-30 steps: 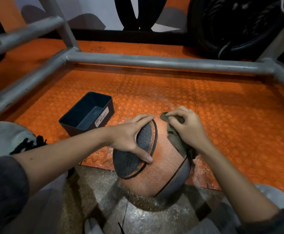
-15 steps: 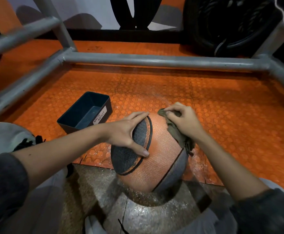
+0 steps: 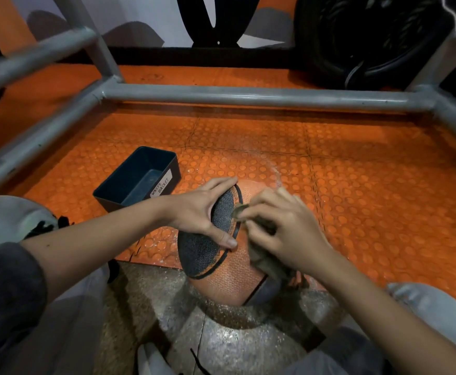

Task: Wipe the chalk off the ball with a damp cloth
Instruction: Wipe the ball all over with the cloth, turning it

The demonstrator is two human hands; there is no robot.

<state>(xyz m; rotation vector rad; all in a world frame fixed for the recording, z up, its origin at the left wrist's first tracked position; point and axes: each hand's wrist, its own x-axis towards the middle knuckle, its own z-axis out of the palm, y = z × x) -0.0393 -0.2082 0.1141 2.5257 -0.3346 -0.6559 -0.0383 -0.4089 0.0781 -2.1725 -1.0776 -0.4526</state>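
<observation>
The person wears dark grey sleeves (image 3: 7,290) and pale trousers (image 3: 435,304).

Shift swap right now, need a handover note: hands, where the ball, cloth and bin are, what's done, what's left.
Left hand: fingers spread flat on the dark panel of the ball, steadying it.
Right hand: grips the cloth, pressing it on the orange panel.
The ball sits on the floor at the edge of the orange mat; the waste basket is beyond it to the left, not touching.
Done: visible panels show no obvious chalk.
Left: hidden underside and far side; probably turn and wipe.
</observation>
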